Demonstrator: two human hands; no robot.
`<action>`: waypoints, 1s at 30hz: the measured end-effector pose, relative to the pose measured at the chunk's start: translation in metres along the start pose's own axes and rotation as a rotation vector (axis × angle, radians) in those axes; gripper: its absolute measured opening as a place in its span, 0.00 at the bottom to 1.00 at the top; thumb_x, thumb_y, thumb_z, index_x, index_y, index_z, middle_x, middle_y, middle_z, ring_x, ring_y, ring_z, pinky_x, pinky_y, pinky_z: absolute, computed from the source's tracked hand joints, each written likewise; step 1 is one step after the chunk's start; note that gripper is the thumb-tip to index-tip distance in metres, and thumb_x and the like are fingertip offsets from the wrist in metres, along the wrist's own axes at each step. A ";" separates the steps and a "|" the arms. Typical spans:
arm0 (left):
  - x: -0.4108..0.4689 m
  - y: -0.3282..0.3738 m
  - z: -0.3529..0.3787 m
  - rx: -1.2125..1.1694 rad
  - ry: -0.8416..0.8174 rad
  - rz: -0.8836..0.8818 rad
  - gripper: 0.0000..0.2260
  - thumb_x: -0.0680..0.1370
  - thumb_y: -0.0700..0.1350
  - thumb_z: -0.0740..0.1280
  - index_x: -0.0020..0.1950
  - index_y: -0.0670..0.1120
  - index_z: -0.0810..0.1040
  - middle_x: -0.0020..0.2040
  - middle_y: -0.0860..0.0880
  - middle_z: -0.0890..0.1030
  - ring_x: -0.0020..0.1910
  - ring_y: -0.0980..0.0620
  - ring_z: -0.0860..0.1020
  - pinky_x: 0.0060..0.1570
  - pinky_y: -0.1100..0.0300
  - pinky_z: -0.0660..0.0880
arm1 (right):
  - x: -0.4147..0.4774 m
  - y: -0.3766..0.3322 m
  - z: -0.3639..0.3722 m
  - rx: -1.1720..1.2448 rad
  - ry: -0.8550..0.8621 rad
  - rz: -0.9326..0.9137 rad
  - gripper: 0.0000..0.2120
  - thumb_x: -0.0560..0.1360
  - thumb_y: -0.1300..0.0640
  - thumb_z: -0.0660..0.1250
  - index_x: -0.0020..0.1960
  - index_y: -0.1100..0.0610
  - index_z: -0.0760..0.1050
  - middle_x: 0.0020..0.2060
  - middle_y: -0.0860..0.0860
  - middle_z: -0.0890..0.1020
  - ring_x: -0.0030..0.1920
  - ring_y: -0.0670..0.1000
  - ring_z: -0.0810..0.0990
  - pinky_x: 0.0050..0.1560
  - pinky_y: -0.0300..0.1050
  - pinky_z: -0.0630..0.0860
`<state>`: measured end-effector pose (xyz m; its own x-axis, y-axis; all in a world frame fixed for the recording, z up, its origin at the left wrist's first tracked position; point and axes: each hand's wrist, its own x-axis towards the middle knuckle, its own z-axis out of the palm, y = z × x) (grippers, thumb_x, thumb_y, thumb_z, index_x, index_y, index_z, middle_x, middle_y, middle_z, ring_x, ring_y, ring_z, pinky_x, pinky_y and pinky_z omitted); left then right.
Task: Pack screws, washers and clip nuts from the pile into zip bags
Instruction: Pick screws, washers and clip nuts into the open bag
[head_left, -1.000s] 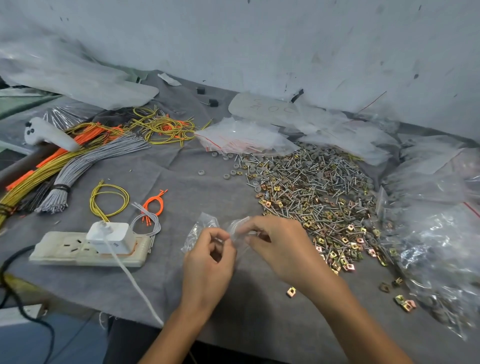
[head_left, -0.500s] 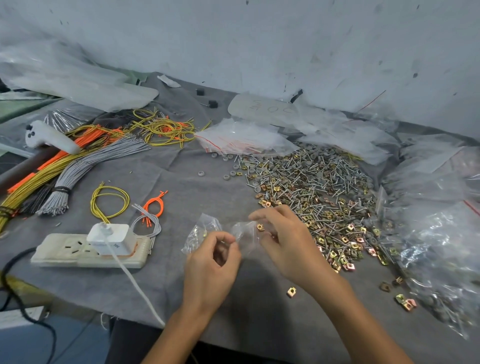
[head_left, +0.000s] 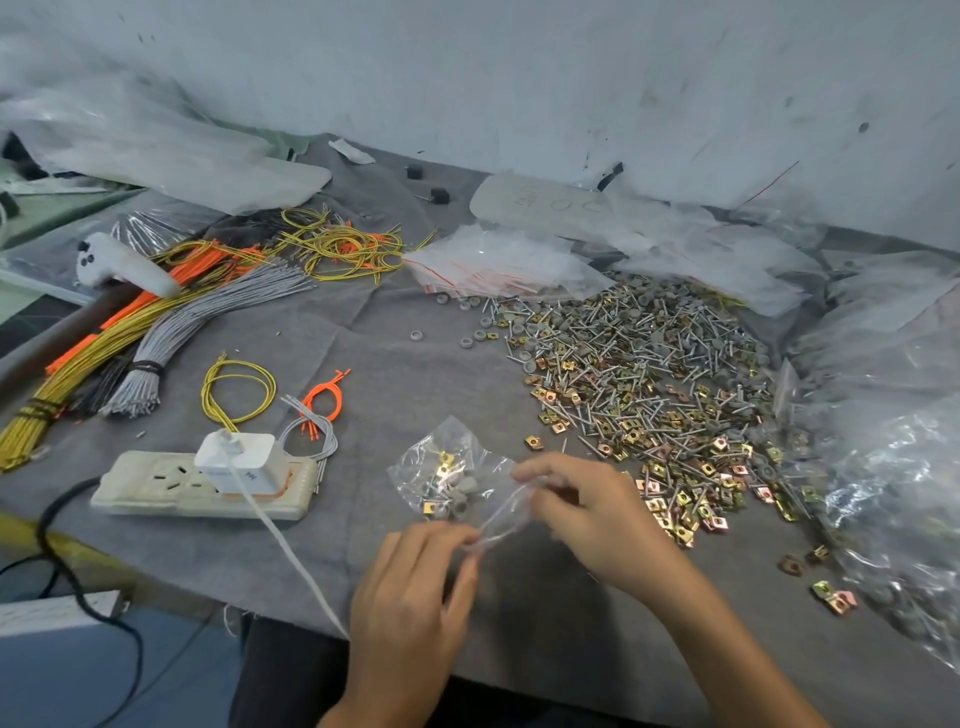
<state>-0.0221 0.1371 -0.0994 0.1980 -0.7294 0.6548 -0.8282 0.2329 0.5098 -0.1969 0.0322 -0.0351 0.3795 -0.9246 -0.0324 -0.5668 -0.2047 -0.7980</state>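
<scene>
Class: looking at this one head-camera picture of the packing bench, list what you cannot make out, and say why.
1. Head view: whether the zip bag seal is closed; the left hand and right hand pinch it, blurred.
2. Parts count inside: too small, crumpled plastic.
3. Writing on the white sheet at the back: too faint.
4. The big clear bag at right: cut by the frame edge.

Right hand (head_left: 597, 514) fingertips blurred, zip bag (head_left: 447, 475) mouth smeared, black cable (head_left: 45, 525) cropped at bottom edge
</scene>
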 end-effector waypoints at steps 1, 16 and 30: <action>0.002 -0.002 -0.002 -0.014 0.013 0.018 0.06 0.79 0.48 0.69 0.56 0.55 0.78 0.52 0.57 0.81 0.49 0.53 0.79 0.50 0.59 0.75 | -0.001 -0.001 -0.002 0.045 -0.005 0.020 0.11 0.76 0.55 0.69 0.53 0.40 0.82 0.36 0.42 0.84 0.35 0.42 0.80 0.40 0.44 0.77; 0.061 0.012 -0.025 -0.146 0.009 0.016 0.04 0.79 0.46 0.67 0.49 0.49 0.81 0.46 0.59 0.78 0.45 0.58 0.75 0.47 0.66 0.70 | -0.004 -0.048 -0.040 0.825 -0.021 0.154 0.08 0.78 0.69 0.67 0.54 0.64 0.83 0.39 0.58 0.81 0.36 0.49 0.78 0.37 0.40 0.79; 0.107 0.057 -0.053 -0.530 -0.216 -0.198 0.08 0.79 0.59 0.60 0.49 0.57 0.74 0.42 0.53 0.79 0.39 0.50 0.77 0.36 0.65 0.73 | -0.035 -0.084 -0.071 -0.208 0.066 -0.336 0.18 0.72 0.37 0.73 0.59 0.40 0.79 0.52 0.35 0.75 0.58 0.41 0.74 0.59 0.35 0.70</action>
<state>-0.0204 0.1058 0.0293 0.1645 -0.8930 0.4189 -0.4016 0.3273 0.8553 -0.2149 0.0588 0.0757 0.5246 -0.8125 0.2540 -0.5578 -0.5535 -0.6185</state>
